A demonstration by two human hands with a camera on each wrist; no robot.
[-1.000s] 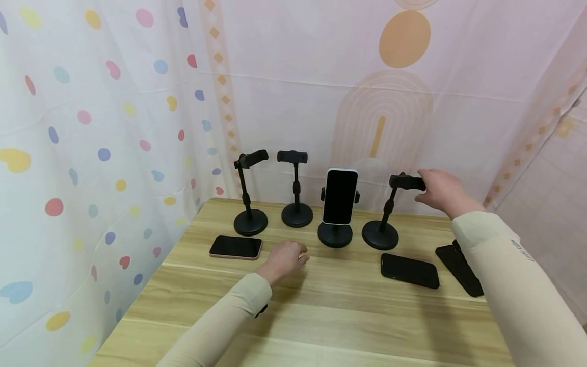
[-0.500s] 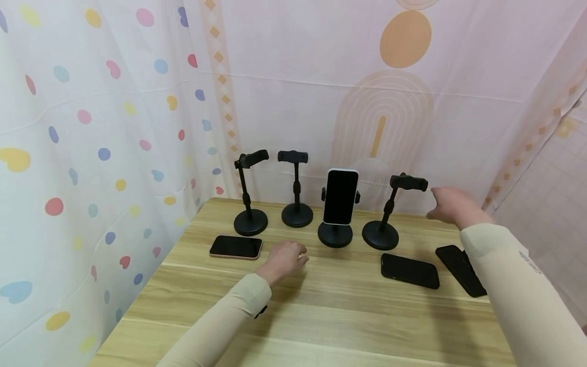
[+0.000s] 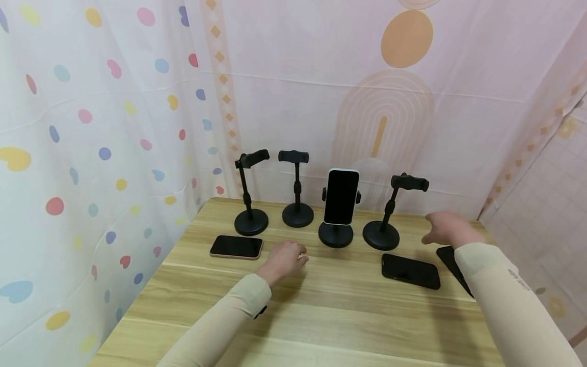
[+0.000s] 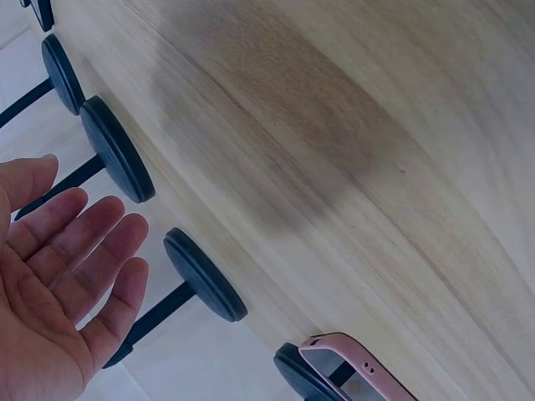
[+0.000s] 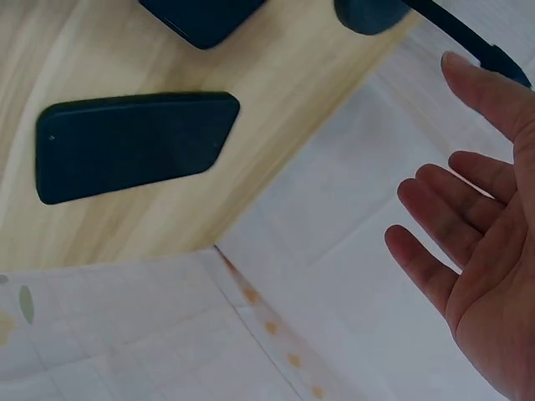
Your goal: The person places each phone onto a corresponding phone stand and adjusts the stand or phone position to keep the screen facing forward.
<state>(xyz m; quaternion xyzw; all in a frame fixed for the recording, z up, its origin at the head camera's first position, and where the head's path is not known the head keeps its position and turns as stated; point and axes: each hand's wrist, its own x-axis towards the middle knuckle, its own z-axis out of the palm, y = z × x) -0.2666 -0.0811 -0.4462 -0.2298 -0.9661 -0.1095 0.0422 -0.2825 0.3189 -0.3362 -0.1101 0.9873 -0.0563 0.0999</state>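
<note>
My right hand [image 3: 447, 228] hovers with loose fingers and holds nothing. It is above a black phone [image 3: 454, 267] at the table's right side, which the forearm partly covers. Left of it, another black phone [image 3: 410, 271] lies flat before a black phone stand [image 3: 381, 234] whose clamp holds nothing. My left hand [image 3: 284, 259], relaxed and holding nothing, is low over the table's middle. In the left wrist view its fingers [image 4: 100, 242] are spread loosely. Nearby lies a pink-edged phone [image 3: 236, 247]. A white-edged phone [image 3: 341, 197] stands upright in the clamp of a middle stand [image 3: 336, 234].
Two more black stands, one at the far left [image 3: 250, 222] and one beside it [image 3: 297, 214], have bare clamps. The wooden table [image 3: 348, 316] backs onto a patterned curtain [image 3: 293, 76], with a dotted curtain [image 3: 114, 178] on the left.
My right hand has left the clamp of the right stand, moved right, then dropped toward the black phone at the right. My left hand and the stands have stayed put.
</note>
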